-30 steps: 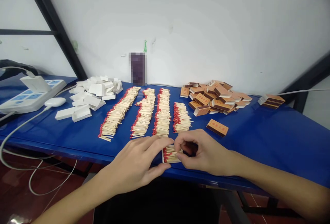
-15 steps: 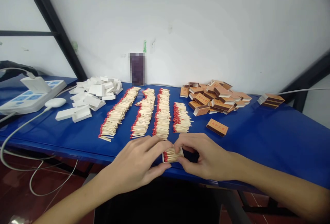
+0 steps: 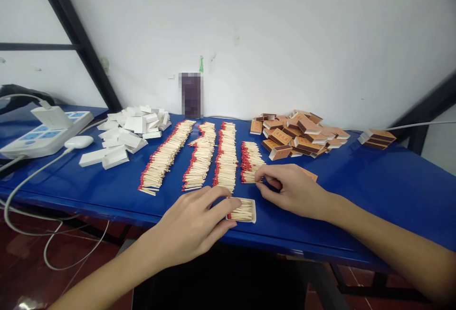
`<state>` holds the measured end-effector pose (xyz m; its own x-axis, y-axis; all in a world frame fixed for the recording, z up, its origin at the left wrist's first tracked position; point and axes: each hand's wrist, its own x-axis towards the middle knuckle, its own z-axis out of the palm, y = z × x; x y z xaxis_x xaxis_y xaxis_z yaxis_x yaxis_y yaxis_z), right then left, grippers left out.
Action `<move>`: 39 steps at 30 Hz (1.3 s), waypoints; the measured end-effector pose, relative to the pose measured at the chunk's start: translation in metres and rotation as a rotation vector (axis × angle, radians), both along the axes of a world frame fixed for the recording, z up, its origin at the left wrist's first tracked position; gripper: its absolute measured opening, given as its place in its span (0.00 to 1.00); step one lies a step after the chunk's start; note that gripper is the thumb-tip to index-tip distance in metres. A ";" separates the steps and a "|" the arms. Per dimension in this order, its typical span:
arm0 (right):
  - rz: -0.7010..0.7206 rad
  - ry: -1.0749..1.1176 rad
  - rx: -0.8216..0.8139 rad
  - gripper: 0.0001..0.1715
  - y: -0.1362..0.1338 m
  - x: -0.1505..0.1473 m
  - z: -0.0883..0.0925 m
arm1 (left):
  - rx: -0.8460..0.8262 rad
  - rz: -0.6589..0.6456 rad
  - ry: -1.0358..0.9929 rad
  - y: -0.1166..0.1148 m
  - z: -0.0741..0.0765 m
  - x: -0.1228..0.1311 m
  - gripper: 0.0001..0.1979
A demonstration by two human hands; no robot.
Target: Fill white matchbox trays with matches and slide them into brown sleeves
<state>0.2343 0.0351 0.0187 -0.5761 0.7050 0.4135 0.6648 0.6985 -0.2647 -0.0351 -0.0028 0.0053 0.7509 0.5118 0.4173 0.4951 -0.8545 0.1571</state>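
Note:
My left hand [image 3: 199, 224] grips a white matchbox tray [image 3: 254, 211] by its left end, near the table's front edge. Red-tipped matches [image 3: 242, 211] lie in the tray, heads to the left. To the upper right, my right hand [image 3: 292, 188] pinches thumb and forefinger at the stick ends of the shortest row of matches [image 3: 251, 158]. How many sticks are between the fingertips is too small to tell. Behind the tray stretch three longer rows of matches [image 3: 225, 155]. An orange matchbox sleeve [image 3: 310, 174] is partly hidden behind my right hand.
White trays [image 3: 133, 124] are heaped at the left, orange and brown sleeves [image 3: 299, 131] at the back right. Several matchboxes [image 3: 379, 138] are stacked farther right. A power strip [image 3: 46, 131] with cables occupies the left side of the blue table [image 3: 370, 196].
My right hand has left the tray and moved up and right to the short match row, now covering part of the loose sleeve. My left hand stays on the tray.

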 end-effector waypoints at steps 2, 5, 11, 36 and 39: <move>-0.012 -0.017 0.015 0.06 0.000 -0.002 -0.001 | 0.007 0.001 -0.014 0.000 -0.001 0.001 0.12; -0.033 -0.029 0.026 0.09 0.000 -0.002 -0.003 | 0.010 0.007 -0.033 0.001 -0.002 0.001 0.12; -0.041 -0.031 0.000 0.14 0.001 0.000 -0.004 | -0.054 0.023 -0.029 0.000 -0.002 0.001 0.14; -0.015 -0.054 -0.135 0.06 -0.002 -0.003 0.001 | 0.043 -0.017 0.011 0.000 -0.004 0.004 0.13; 0.007 -0.045 -0.135 0.08 -0.002 -0.003 0.002 | 0.041 -0.010 0.020 0.000 -0.004 0.003 0.13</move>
<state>0.2313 0.0327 0.0203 -0.5968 0.7487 0.2885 0.6737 0.6629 -0.3267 -0.0319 -0.0024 0.0015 0.7642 0.4870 0.4228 0.4893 -0.8649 0.1118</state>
